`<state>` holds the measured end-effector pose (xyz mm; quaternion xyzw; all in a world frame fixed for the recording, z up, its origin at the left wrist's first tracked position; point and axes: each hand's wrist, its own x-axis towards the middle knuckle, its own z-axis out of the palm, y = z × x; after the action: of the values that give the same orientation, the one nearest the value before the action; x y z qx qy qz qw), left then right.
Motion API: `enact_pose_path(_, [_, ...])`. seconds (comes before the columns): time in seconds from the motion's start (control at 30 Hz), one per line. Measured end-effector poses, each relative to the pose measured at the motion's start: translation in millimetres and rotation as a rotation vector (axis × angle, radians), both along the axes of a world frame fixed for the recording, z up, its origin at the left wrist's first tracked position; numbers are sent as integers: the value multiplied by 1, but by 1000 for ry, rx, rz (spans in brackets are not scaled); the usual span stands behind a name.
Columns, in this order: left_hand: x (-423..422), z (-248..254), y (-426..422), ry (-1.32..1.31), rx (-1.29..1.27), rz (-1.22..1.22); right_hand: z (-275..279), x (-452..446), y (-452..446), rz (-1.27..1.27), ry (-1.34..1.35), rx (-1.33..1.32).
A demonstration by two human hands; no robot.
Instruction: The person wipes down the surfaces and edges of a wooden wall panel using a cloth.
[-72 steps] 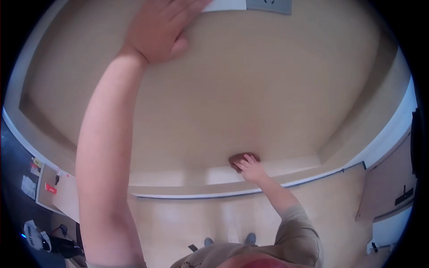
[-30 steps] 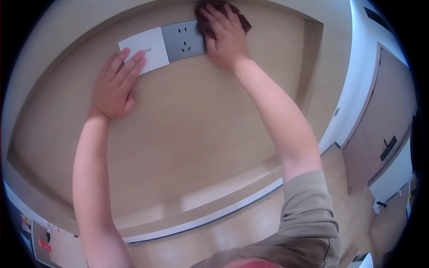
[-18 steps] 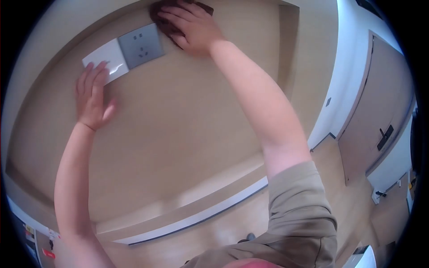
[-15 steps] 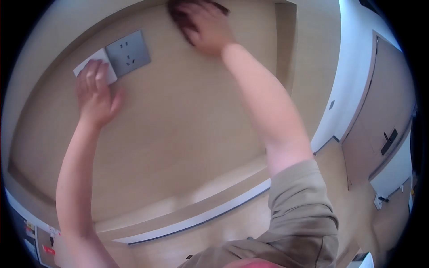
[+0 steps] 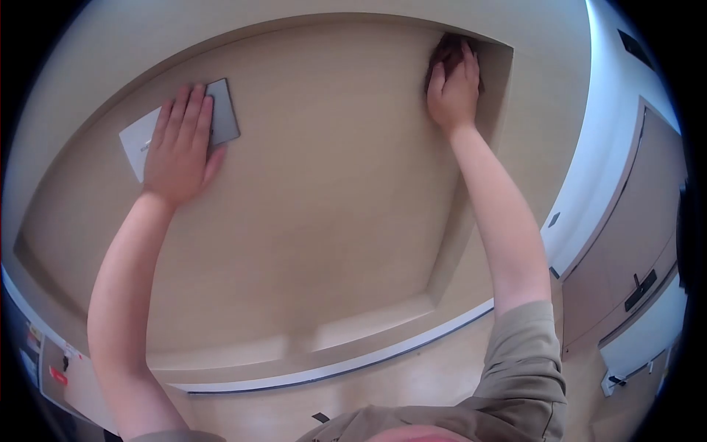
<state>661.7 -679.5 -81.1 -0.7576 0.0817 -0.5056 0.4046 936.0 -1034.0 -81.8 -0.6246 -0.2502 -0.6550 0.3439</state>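
The dark brown cloth is well to the right of the square gray socket plate, in the recessed beige wall panel's upper right corner. The right hand lies over it, fingers slightly spread and pressing it there. The left hand, fingers extended and nearly together, grasps nothing and lies across the socket plate and the white rectangular piece beside its left edge.

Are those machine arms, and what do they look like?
No, a person's. The left hand and right hand are bare: no gloves, watch or cables show. The forearms are uncovered too. The right sleeve is short, grey-brown and creased; only an edge of the left sleeve shows.
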Motion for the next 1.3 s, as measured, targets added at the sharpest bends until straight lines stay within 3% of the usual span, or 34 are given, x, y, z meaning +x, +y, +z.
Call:
enact_pose_path(0.17, [-1,-7,-1,-12,-13,48,-1,-34,64,-127,-21,42])
enact_pose_path(0.23, [0,-6,3,-27,-12,37,-2,-70,104,-201,32,-87])
enact_pose_path(0.47, [-2,-10,2,-20,-37,10,2,-148,202,147,-332,-281])
enact_pose_path(0.67, [-2,-12,2,-27,-41,0,18,-113,136,212,-392,-422])
enact_pose_path(0.73, [-2,-8,3,-29,-37,9,14,-92,82,153,-193,-317])
enact_pose_path(0.77, [-3,-8,2,-23,-41,23,7,-76,62,55,-216,-174])
enact_pose_path(0.8, [-3,-8,1,-14,-46,41,-1,-41,42,109,-208,-47])
enact_pose_path(0.87, [-6,-9,3,-16,-28,14,-6,9,-1,-86,-60,98])
enact_pose_path(0.97, [-5,-7,0,-20,-8,2,-1,13,19,-179,-94,253])
enact_pose_path(1.03, [-4,-7,3,-31,-4,-7,-3,19,39,-361,-171,180])
enact_pose_path(1.07, [-2,-7,5,-38,1,-19,-5,-22,66,-94,-194,72])
enact_pose_path(1.13, [-1,-8,6,-39,-5,-35,-15,-83,133,55,-217,-33])
enact_pose_path(1.2, [-2,-6,5,-25,-22,-41,-29,-139,185,56,-248,-210])
enact_pose_path(1.3, [-2,-4,2,-9,-21,-59,-41,-156,197,71,-274,-241])
